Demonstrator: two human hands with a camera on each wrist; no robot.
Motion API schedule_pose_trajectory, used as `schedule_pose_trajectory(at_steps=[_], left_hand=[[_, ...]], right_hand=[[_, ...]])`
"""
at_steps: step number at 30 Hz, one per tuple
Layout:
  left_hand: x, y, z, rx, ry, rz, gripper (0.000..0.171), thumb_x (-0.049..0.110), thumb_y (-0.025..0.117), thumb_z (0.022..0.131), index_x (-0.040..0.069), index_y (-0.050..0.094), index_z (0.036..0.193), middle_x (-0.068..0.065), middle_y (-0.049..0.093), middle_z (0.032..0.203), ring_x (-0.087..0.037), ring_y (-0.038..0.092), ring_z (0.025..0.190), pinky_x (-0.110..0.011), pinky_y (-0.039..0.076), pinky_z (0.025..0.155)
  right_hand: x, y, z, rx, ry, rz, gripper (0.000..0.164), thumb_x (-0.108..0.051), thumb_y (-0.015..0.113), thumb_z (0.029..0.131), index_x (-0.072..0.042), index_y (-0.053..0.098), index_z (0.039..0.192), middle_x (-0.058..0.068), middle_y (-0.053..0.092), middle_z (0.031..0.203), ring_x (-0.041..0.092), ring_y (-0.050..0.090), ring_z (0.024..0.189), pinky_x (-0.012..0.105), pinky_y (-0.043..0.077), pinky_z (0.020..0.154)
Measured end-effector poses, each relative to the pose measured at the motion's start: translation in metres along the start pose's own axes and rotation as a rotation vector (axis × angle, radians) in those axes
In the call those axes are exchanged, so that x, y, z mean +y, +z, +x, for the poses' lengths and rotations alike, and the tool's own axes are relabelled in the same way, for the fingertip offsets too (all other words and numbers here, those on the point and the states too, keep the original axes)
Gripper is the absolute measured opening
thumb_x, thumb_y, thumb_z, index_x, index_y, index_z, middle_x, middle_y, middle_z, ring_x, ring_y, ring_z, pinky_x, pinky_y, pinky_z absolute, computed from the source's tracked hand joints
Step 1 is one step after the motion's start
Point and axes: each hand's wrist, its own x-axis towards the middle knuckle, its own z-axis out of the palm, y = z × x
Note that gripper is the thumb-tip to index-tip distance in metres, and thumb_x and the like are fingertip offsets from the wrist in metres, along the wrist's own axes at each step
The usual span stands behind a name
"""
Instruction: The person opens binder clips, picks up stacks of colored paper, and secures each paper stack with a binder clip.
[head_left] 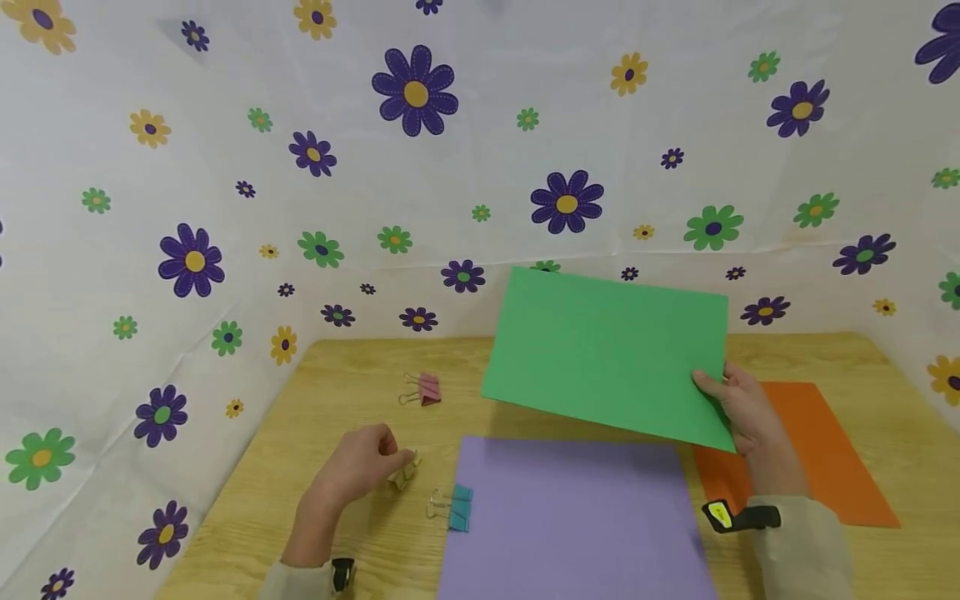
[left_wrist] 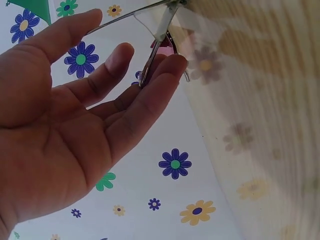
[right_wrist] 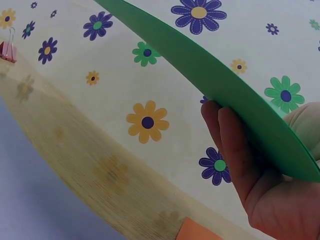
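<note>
Right hand (head_left: 744, 408): fingers gripped green sheet (head_left: 603, 354), raised above tabletop (head_left: 393, 558), not yet laid down. Left hand (head_left: 356, 467): fingers pinched beige clip (head_left: 403, 477) by handles, fastened to nothing yet. Teal clip (head_left: 461, 508) sat at purple sheet's (head_left: 573, 525) left edge, attachment unclear. Pink clip (head_left: 429, 389), orange sheet (head_left: 817, 454) lay untouched.

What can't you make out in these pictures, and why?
Purple rectangular paper sheet: near edge, cut off by the head view's bottom edge.
Orange rectangular paper sheet: strip behind the right forearm, head view; the right wrist view crops most.
Pale yellow metal binder clip: partly behind the left hand, head view; cropped by the left wrist view's top edge.
Yellow label on black strap: print, too small, head view.
</note>
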Motion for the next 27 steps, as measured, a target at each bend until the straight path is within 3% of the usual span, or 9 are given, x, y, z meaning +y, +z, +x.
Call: schedule_pose_trajectory(at_steps=[5,10,15,18,20,24,27], left_hand=[[-0.004,0.000,0.002,0.004,0.006,-0.031,0.019,0.020,0.066,0.093,0.006,0.057,0.084,-0.004,0.054,0.069,-0.015,0.046,0.059,-0.030,0.039,0.055],[-0.008,0.000,0.006,0.003,0.000,-0.066,0.019,0.020,0.066,0.094,0.005,0.058,0.085,-0.005,0.056,0.072,-0.016,0.048,0.061,-0.030,0.040,0.056],[-0.016,0.002,0.011,-0.036,-0.023,-0.179,0.021,0.020,0.065,0.095,0.002,0.060,0.085,-0.009,0.062,0.075,-0.019,0.054,0.066,-0.031,0.044,0.060],[-0.022,0.002,0.012,-0.069,-0.030,-0.259,0.023,0.019,0.062,0.097,-0.002,0.061,0.089,-0.011,0.066,0.084,-0.021,0.063,0.075,-0.034,0.052,0.066],[-0.025,0.002,0.013,-0.095,-0.041,-0.327,0.026,0.020,0.060,0.099,-0.005,0.061,0.093,-0.014,0.068,0.091,-0.023,0.067,0.081,-0.038,0.057,0.072],[-0.028,0.004,0.017,-0.145,-0.047,-0.442,0.032,0.024,0.056,0.101,-0.008,0.060,0.100,-0.017,0.069,0.096,-0.027,0.070,0.086,-0.041,0.058,0.079],[-0.027,0.005,0.020,-0.142,-0.057,-0.471,0.032,0.024,0.055,0.102,-0.008,0.059,0.101,-0.016,0.069,0.095,-0.027,0.070,0.084,-0.040,0.058,0.079]], right_hand=[[-0.003,-0.003,-0.003,-0.006,-0.004,0.017,0.034,-0.029,0.059,0.100,-0.016,0.043,0.127,-0.010,0.068,0.090,0.007,0.069,0.080,0.027,0.058,0.071],[-0.006,-0.005,-0.005,-0.016,-0.006,0.026,0.039,-0.029,0.059,0.100,-0.015,0.041,0.131,-0.010,0.069,0.090,0.008,0.070,0.080,0.028,0.059,0.071],[-0.006,-0.005,-0.005,-0.011,-0.006,0.040,0.037,-0.028,0.059,0.100,-0.014,0.042,0.130,-0.010,0.069,0.090,0.008,0.070,0.080,0.028,0.059,0.071],[-0.005,-0.005,-0.004,-0.010,-0.016,0.029,0.034,-0.027,0.058,0.101,-0.013,0.043,0.128,-0.010,0.069,0.089,0.007,0.070,0.080,0.027,0.059,0.071],[-0.005,-0.004,-0.004,-0.012,-0.018,0.027,0.038,-0.027,0.057,0.101,-0.010,0.042,0.131,-0.010,0.069,0.089,0.007,0.070,0.080,0.027,0.059,0.071],[-0.006,-0.002,-0.005,-0.012,-0.011,0.013,0.063,-0.028,0.057,0.101,-0.001,0.026,0.150,-0.011,0.069,0.090,0.007,0.070,0.081,0.027,0.059,0.071],[-0.006,-0.003,-0.007,-0.006,-0.006,-0.003,0.076,-0.028,0.056,0.101,0.004,0.013,0.155,-0.012,0.068,0.090,0.006,0.069,0.081,0.027,0.058,0.072]])
